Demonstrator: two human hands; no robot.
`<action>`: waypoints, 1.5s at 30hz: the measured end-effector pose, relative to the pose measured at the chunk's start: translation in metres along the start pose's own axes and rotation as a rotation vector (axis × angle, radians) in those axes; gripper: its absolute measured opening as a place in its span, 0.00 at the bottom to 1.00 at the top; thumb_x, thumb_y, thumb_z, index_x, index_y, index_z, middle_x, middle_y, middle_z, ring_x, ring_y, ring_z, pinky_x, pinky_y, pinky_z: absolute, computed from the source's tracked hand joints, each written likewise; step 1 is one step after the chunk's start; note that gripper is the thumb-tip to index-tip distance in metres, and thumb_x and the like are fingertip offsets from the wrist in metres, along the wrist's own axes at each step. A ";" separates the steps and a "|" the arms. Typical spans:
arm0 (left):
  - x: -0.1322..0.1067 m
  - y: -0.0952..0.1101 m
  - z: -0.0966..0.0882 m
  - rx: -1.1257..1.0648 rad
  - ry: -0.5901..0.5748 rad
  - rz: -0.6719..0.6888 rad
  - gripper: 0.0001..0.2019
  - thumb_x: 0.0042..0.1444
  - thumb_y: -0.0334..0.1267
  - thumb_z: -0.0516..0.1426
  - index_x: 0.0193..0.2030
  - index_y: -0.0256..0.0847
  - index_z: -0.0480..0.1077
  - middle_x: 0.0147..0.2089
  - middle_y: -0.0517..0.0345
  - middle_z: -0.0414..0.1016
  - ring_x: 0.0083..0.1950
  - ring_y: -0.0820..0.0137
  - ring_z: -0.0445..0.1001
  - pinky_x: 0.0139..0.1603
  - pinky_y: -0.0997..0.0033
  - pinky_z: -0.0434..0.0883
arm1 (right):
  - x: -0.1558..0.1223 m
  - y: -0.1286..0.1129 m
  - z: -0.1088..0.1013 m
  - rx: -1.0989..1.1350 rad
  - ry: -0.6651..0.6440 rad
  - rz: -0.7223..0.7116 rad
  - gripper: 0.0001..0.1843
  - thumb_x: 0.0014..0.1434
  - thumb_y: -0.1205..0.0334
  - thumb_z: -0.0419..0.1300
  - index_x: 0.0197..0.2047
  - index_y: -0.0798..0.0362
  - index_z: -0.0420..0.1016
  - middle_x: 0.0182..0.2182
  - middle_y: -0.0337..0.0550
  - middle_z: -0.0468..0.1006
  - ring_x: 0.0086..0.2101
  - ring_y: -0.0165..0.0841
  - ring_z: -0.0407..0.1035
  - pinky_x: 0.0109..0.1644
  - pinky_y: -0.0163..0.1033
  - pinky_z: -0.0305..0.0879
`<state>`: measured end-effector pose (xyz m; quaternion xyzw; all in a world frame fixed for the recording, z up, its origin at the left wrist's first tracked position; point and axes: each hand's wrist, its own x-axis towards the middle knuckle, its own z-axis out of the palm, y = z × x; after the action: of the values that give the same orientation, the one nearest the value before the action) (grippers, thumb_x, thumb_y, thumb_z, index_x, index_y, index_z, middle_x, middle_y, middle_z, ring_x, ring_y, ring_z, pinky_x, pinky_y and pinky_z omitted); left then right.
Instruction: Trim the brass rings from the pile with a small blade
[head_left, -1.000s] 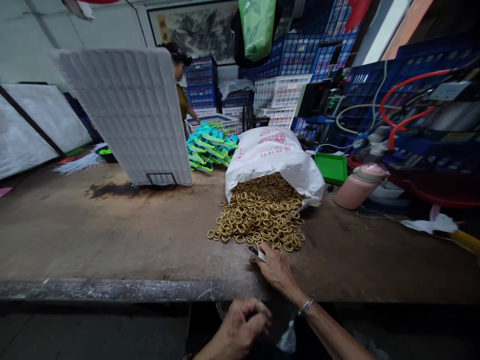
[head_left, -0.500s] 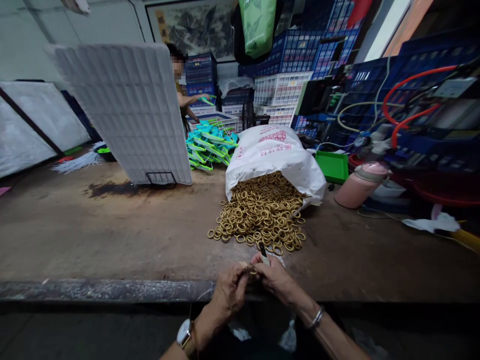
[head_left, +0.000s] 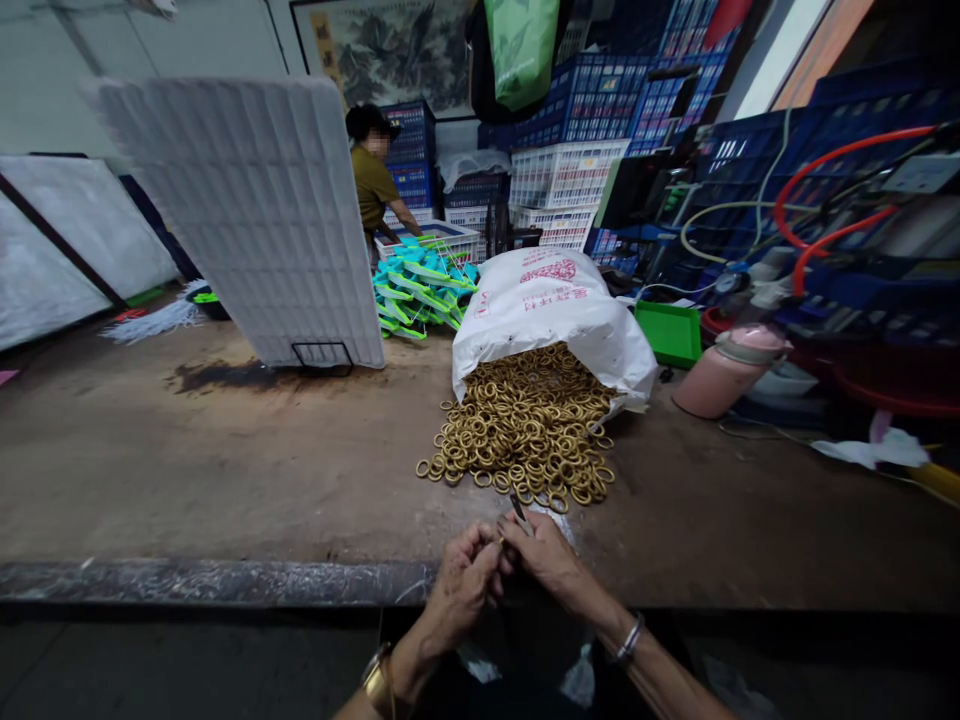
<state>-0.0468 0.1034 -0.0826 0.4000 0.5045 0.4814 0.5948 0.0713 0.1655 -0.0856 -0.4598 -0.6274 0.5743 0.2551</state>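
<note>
My left hand [head_left: 463, 578] is closed, its fingertips pinched on a gold ring [head_left: 502, 541] that is mostly hidden. Against it, my right hand [head_left: 551, 562] is closed around a slim knife-like tool [head_left: 520, 514] with a dark upper end and a pale metal part. Both hands meet above the table's front edge. Just beyond them lies a heap of gold rings [head_left: 525, 440], spilling from the mouth of a white woven sack [head_left: 540, 300] with red print.
A tall white ribbed panel [head_left: 247, 220] stands at left on a wire stand. Behind the sack are turquoise and green plastic pieces [head_left: 420, 285], with a co-worker [head_left: 375, 180] beyond. To the right are a green tray [head_left: 667, 333] and a pink bottle [head_left: 727, 370].
My left wrist has turned, so the watch face no longer shows. The tool in my right hand has tilted left. The co-worker has come further into view, with the raised arm now lowered.
</note>
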 end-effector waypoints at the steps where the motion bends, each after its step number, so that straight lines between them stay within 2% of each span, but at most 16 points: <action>1: -0.001 0.001 0.000 -0.026 -0.001 -0.023 0.15 0.50 0.49 0.52 0.28 0.37 0.62 0.22 0.64 0.62 0.17 0.82 0.57 0.16 0.82 0.57 | 0.000 0.000 0.000 0.009 -0.017 0.000 0.14 0.51 0.53 0.50 0.20 0.54 0.62 0.13 0.33 0.63 0.16 0.23 0.55 0.21 0.29 0.51; 5: -0.003 0.001 0.001 -0.133 0.001 -0.069 0.17 0.48 0.52 0.54 0.30 0.37 0.61 0.25 0.64 0.64 0.17 0.83 0.57 0.16 0.82 0.57 | 0.003 0.005 0.000 -0.003 -0.029 0.008 0.16 0.52 0.52 0.48 0.22 0.54 0.63 0.13 0.33 0.64 0.17 0.24 0.57 0.21 0.29 0.52; 9: -0.003 0.000 0.000 -0.203 0.033 -0.046 0.17 0.48 0.51 0.55 0.30 0.38 0.60 0.25 0.65 0.63 0.17 0.83 0.57 0.16 0.83 0.58 | 0.005 0.009 -0.005 -0.210 0.084 -0.055 0.18 0.54 0.53 0.45 0.20 0.53 0.61 0.15 0.34 0.64 0.19 0.26 0.57 0.24 0.31 0.53; 11: -0.002 -0.001 -0.001 -0.211 0.054 -0.033 0.16 0.48 0.50 0.55 0.30 0.38 0.59 0.25 0.65 0.63 0.18 0.83 0.57 0.16 0.83 0.58 | 0.002 0.008 -0.007 -0.361 0.094 -0.127 0.15 0.54 0.57 0.45 0.20 0.52 0.60 0.16 0.35 0.64 0.21 0.27 0.58 0.25 0.31 0.53; 14: -0.001 0.000 -0.002 -0.199 0.064 -0.018 0.17 0.48 0.51 0.55 0.29 0.38 0.58 0.21 0.67 0.61 0.17 0.82 0.56 0.17 0.82 0.57 | -0.006 0.002 -0.005 -0.555 0.003 -0.216 0.08 0.49 0.68 0.46 0.24 0.52 0.63 0.19 0.36 0.68 0.23 0.28 0.60 0.27 0.32 0.52; 16: -0.001 0.000 -0.003 -0.178 0.062 -0.016 0.18 0.48 0.53 0.54 0.29 0.39 0.58 0.18 0.69 0.59 0.16 0.82 0.56 0.17 0.81 0.56 | -0.010 -0.003 -0.002 -0.664 -0.037 -0.227 0.10 0.45 0.73 0.46 0.27 0.52 0.64 0.21 0.37 0.69 0.23 0.28 0.61 0.27 0.32 0.50; 19: -0.001 0.000 -0.003 -0.162 0.064 -0.027 0.18 0.47 0.54 0.54 0.28 0.39 0.57 0.17 0.69 0.59 0.15 0.83 0.55 0.17 0.81 0.56 | -0.011 -0.007 0.003 -0.797 -0.046 -0.208 0.13 0.42 0.75 0.46 0.29 0.52 0.65 0.21 0.38 0.71 0.23 0.28 0.62 0.26 0.33 0.48; 24: -0.006 0.001 -0.003 -0.175 0.083 -0.045 0.18 0.48 0.52 0.54 0.28 0.38 0.57 0.21 0.67 0.62 0.15 0.84 0.55 0.15 0.82 0.57 | -0.004 0.002 0.000 -0.956 -0.025 -0.152 0.14 0.44 0.74 0.47 0.35 0.53 0.66 0.26 0.41 0.74 0.26 0.30 0.65 0.27 0.33 0.47; 27: -0.013 0.005 -0.002 -0.257 -0.003 -0.010 0.16 0.49 0.50 0.55 0.28 0.38 0.58 0.21 0.66 0.63 0.15 0.82 0.57 0.16 0.80 0.59 | 0.003 0.005 -0.007 -1.043 0.035 -0.080 0.15 0.47 0.74 0.47 0.38 0.54 0.65 0.27 0.44 0.74 0.26 0.31 0.66 0.27 0.34 0.46; 30: -0.018 0.011 -0.005 -0.398 -0.059 0.004 0.13 0.50 0.46 0.56 0.30 0.39 0.59 0.24 0.63 0.66 0.17 0.81 0.60 0.17 0.79 0.62 | 0.011 0.001 -0.010 -1.071 0.082 -0.099 0.14 0.47 0.74 0.47 0.37 0.54 0.65 0.26 0.44 0.74 0.26 0.31 0.66 0.27 0.34 0.45; 36: -0.018 0.014 -0.018 -0.563 0.059 -0.031 0.12 0.48 0.42 0.58 0.28 0.35 0.62 0.36 0.51 0.69 0.30 0.74 0.68 0.21 0.79 0.64 | 0.035 -0.011 0.006 -1.047 0.161 -0.213 0.12 0.50 0.72 0.48 0.38 0.54 0.63 0.28 0.42 0.74 0.28 0.31 0.67 0.29 0.33 0.47; 40: -0.019 0.010 -0.023 -0.624 0.106 -0.047 0.09 0.49 0.38 0.57 0.27 0.36 0.62 0.33 0.52 0.70 0.29 0.74 0.68 0.21 0.79 0.64 | 0.049 -0.012 0.018 -1.167 0.171 -0.145 0.12 0.52 0.68 0.49 0.42 0.55 0.61 0.29 0.46 0.75 0.30 0.35 0.69 0.29 0.35 0.48; 45: -0.017 0.004 -0.028 -0.705 0.077 -0.108 0.08 0.49 0.38 0.56 0.35 0.37 0.64 0.29 0.56 0.70 0.24 0.75 0.67 0.20 0.78 0.63 | 0.057 -0.012 0.023 -1.244 0.171 -0.098 0.12 0.54 0.66 0.48 0.44 0.55 0.61 0.28 0.48 0.75 0.29 0.36 0.70 0.28 0.35 0.48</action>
<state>-0.0759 0.0872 -0.0797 0.1247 0.3498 0.6085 0.7013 0.0227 0.2044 -0.0908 -0.5374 -0.8417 0.0508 0.0153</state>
